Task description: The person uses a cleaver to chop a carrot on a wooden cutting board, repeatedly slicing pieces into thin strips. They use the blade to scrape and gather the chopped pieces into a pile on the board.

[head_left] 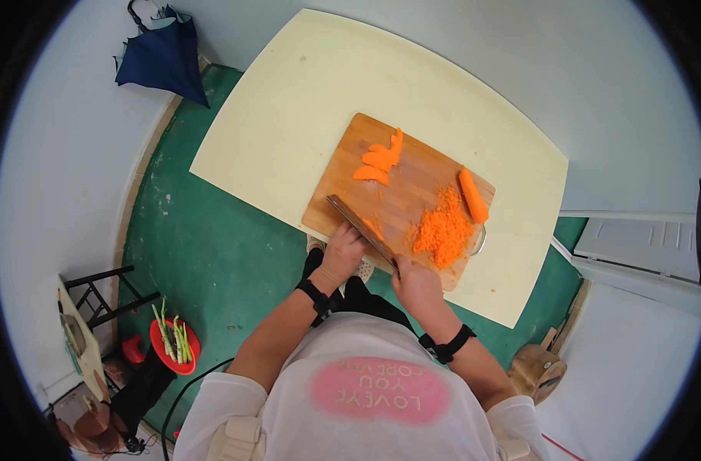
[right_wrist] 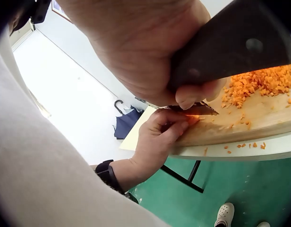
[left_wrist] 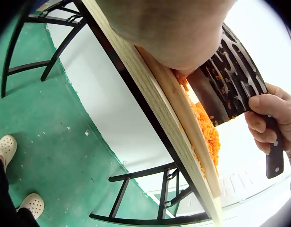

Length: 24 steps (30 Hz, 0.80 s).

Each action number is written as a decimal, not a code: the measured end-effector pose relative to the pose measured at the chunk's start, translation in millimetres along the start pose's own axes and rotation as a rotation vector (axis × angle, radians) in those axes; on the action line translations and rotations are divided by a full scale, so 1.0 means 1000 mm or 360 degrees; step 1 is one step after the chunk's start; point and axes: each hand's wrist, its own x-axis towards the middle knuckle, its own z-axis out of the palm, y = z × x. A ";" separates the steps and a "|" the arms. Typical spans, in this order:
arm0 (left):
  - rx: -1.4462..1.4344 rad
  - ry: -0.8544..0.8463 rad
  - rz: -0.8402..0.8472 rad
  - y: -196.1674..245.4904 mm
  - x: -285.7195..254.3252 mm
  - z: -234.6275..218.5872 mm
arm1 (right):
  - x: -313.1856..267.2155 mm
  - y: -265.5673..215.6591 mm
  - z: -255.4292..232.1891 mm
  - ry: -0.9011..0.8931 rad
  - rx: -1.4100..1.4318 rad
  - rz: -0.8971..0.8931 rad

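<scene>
My right hand (head_left: 421, 287) grips the black handle (left_wrist: 274, 153) of a broad kitchen knife. The knife's dark blade (head_left: 359, 227), with a pattern of ridges and carrot bits stuck on it, lies across the near left part of a wooden cutting board (head_left: 412, 164). Close beside the blade, my left hand (head_left: 344, 255) holds a carrot piece (right_wrist: 193, 119) down on the board with bent fingers. In the head view the blade partly hides that piece. A heap of finely chopped carrot (head_left: 447, 232) covers the board's right side, next to a peeled carrot (head_left: 473, 197).
Several carrot slices (head_left: 379, 160) lie at the board's far left. The board sits at the near edge of a pale yellow table (head_left: 289, 100). A red bowl of asparagus (head_left: 193, 361) stands lower left, and a blue umbrella (head_left: 162, 54) leans by the wall.
</scene>
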 end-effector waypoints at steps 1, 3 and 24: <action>0.0000 -0.0014 -0.0005 -0.001 0.001 0.000 | 0.001 0.000 0.000 -0.0006 -0.0007 -0.0002; 0.0003 0.0001 0.0006 0.000 0.003 -0.002 | 0.008 0.000 0.004 -0.0037 -0.0001 0.0017; 0.0031 -0.0034 0.0022 -0.002 0.001 -0.003 | 0.014 0.001 0.003 -0.0022 0.0025 -0.0041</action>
